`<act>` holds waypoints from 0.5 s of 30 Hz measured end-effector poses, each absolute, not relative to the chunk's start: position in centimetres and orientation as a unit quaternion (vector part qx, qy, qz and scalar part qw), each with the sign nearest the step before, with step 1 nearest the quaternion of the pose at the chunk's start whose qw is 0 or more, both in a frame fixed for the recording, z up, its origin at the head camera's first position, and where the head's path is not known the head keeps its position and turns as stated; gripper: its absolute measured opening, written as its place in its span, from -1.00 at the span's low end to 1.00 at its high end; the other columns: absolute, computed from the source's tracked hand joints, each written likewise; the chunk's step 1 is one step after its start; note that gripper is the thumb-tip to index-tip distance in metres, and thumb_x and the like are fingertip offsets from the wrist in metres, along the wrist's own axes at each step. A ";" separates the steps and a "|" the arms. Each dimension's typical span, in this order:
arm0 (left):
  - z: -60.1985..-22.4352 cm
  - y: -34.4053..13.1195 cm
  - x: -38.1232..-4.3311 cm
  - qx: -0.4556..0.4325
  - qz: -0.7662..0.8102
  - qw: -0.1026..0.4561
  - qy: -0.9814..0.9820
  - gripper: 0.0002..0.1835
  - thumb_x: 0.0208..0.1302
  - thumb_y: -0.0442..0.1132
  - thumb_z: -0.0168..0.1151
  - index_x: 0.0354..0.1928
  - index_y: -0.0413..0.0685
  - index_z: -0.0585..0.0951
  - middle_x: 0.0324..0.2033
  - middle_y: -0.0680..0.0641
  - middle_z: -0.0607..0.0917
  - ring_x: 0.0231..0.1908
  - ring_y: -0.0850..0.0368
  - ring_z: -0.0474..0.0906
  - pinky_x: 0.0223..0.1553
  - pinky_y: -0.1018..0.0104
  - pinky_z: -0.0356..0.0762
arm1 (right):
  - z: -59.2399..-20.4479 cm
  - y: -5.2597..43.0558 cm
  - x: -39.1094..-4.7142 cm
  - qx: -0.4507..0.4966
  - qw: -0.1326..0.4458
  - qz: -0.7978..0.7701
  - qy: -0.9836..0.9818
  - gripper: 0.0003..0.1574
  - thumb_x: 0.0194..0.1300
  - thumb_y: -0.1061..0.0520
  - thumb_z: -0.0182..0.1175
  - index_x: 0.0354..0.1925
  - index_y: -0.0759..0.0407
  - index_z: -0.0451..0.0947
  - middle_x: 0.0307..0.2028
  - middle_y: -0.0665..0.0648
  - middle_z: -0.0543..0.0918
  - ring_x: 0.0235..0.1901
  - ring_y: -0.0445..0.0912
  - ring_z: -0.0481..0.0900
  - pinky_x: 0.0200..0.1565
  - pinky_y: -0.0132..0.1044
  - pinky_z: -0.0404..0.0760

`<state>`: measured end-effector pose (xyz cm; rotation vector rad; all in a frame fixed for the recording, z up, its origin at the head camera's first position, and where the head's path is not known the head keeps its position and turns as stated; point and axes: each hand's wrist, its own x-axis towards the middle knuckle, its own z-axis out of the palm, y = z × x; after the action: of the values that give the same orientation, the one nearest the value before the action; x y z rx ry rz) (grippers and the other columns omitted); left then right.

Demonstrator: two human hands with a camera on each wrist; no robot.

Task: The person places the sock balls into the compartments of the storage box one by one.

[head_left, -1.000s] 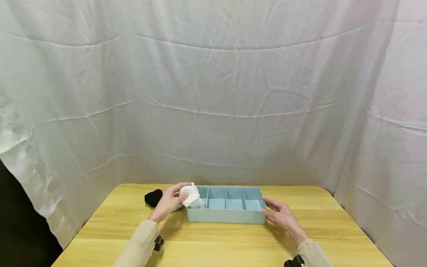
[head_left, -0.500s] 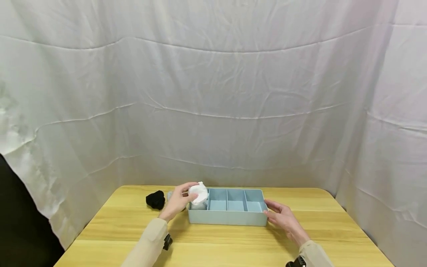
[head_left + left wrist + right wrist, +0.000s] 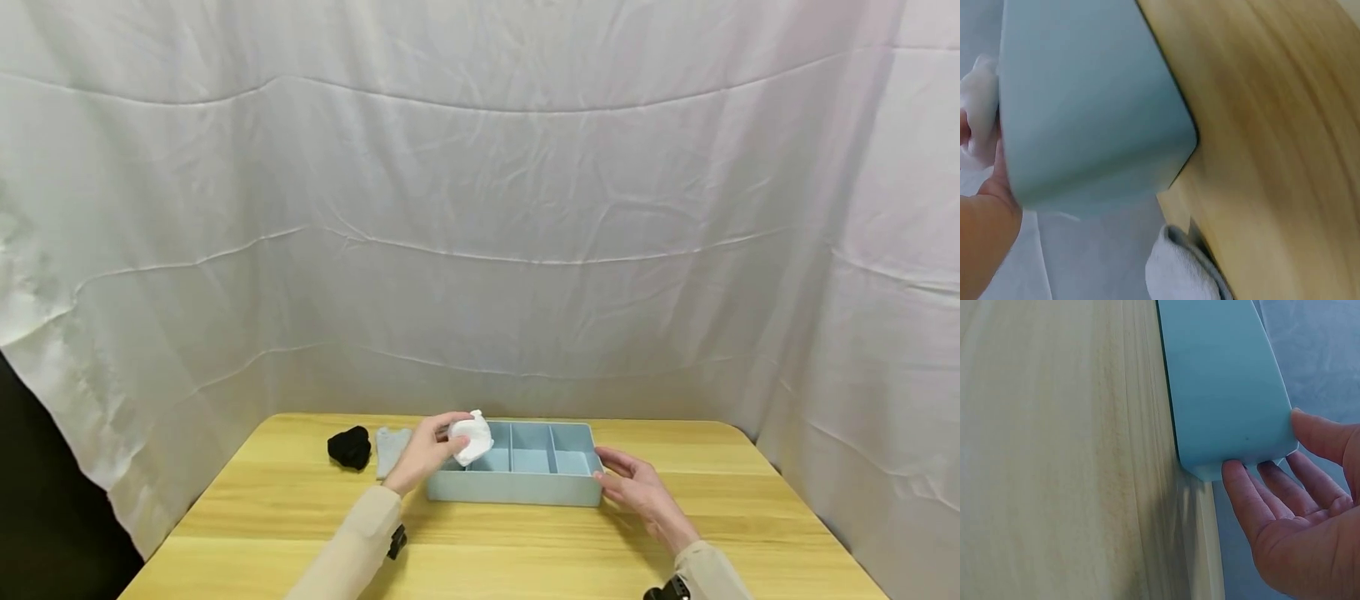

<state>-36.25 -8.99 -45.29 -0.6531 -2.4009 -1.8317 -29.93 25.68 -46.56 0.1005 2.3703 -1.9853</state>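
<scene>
My left hand [image 3: 427, 454] pinches a white balled-up cloth, perhaps a sock [image 3: 472, 437], over the left part of the pale blue divided box [image 3: 513, 488]. In the left wrist view the white cloth [image 3: 982, 103] shows partly behind the box wall. My right hand [image 3: 637, 492] rests its fingertips and thumb against the box's right end; in the right wrist view the fingers [image 3: 1247, 494] touch the end wall and the thumb [image 3: 1316, 431] lies at the upper corner. The leftmost compartment is largely hidden by my left hand.
A black bundled cloth [image 3: 349, 448] and a light grey cloth [image 3: 390, 450] lie on the wooden table [image 3: 480, 550], left of the box. A pale curtain [image 3: 525, 208] hangs behind the table and at both sides.
My left hand has moved right with the white cloth, from the box's left end to nearer the second compartment. The grey cloth has come into fuller view. My right hand stays at the box.
</scene>
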 end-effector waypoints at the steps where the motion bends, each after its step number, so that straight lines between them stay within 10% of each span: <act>1: -45.4 -8.8 -36.2 -0.217 -0.590 0.023 -0.777 -0.62 0.30 -0.37 0.26 0.16 -0.11 0.61 0.02 -0.26 0.66 -0.13 0.05 0.65 -0.26 0.33 0.64 | -46.5 25.7 -29.9 0.031 0.025 -0.641 0.766 -0.30 0.35 0.25 0.21 0.39 0.35 0.27 0.37 0.43 0.30 0.21 0.10 0.49 0.19 0.03 0.52; 15: -46.0 -7.6 -36.8 -0.223 -0.582 0.043 -0.781 -0.61 0.30 -0.33 0.28 0.17 -0.02 0.61 0.01 -0.21 0.67 -0.23 0.12 0.62 -0.29 0.26 0.64 | -46.7 25.8 -29.8 0.031 0.027 -0.644 0.764 -0.28 0.34 0.23 0.22 0.39 0.35 0.26 0.38 0.43 0.29 0.20 0.10 0.50 0.20 0.06 0.50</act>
<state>-36.84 -7.59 -46.00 -0.6833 -2.3883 -1.7809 -29.81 25.76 -46.67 0.0972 2.3597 -1.9892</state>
